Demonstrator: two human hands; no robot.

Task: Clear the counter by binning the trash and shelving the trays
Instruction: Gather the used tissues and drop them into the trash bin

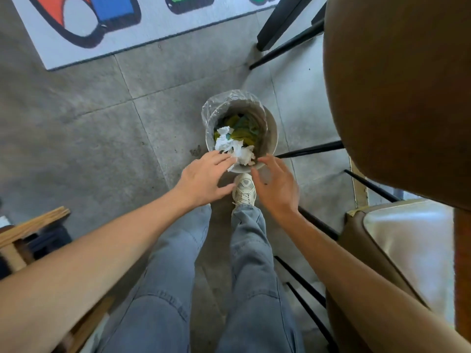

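A round grey bin point(271, 133) with a clear plastic liner stands on the floor in front of my feet. Inside it lie yellow and green wrappers point(243, 128). Crumpled white paper tissues point(235, 147) hang over the bin's near rim, just off my fingertips. My left hand point(204, 178) is stretched out flat above the near left rim, fingers apart, its fingertips touching or nearly touching the tissues. My right hand point(276, 186) hovers at the near right rim, fingers spread, with nothing in it.
A brown padded chair back point(397, 98) and its seat point(407, 245) with black legs stand close on the right. A white rug with coloured shapes point(107, 24) lies at the far left. A wooden frame point(30, 228) is at my left. My shoe point(244, 189) touches the bin's base.
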